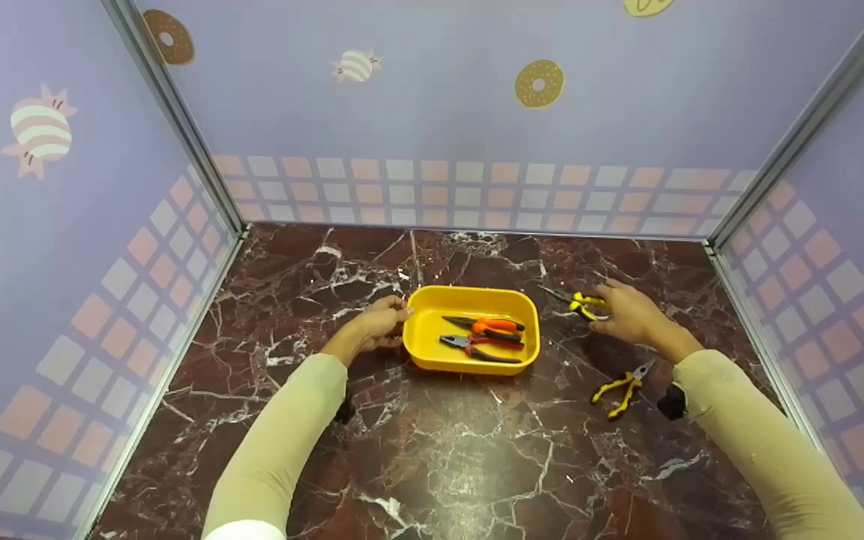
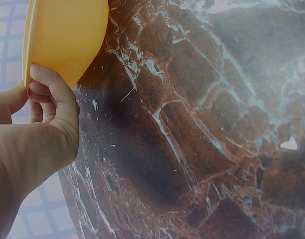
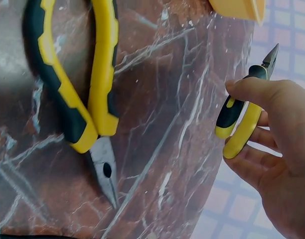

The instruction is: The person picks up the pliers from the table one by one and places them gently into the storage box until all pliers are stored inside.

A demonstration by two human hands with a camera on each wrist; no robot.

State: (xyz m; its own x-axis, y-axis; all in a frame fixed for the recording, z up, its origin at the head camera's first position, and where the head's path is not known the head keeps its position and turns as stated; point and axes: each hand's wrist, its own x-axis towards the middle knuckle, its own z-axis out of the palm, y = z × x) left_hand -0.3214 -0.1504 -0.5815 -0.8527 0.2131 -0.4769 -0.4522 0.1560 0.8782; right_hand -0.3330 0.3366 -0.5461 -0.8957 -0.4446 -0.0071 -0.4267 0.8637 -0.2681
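- Yellow pliers are gripped in the right hand, fingers curled round the handles; nose points left toward the tray, long axis roughly left-right.
- Tray sits between the hands, just left of the right hand; its left rim is pinched by the left hand.
- Count: two orange pliers in the tray, two yellow outside; the spare pair lies near the right wrist, on the near side.

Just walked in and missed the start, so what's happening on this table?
A person's left hand grips the rim of a yellow tray that holds two orange-handled pliers. The right hand holds yellow pliers beside the tray. Another yellow pair lies on the marble table.
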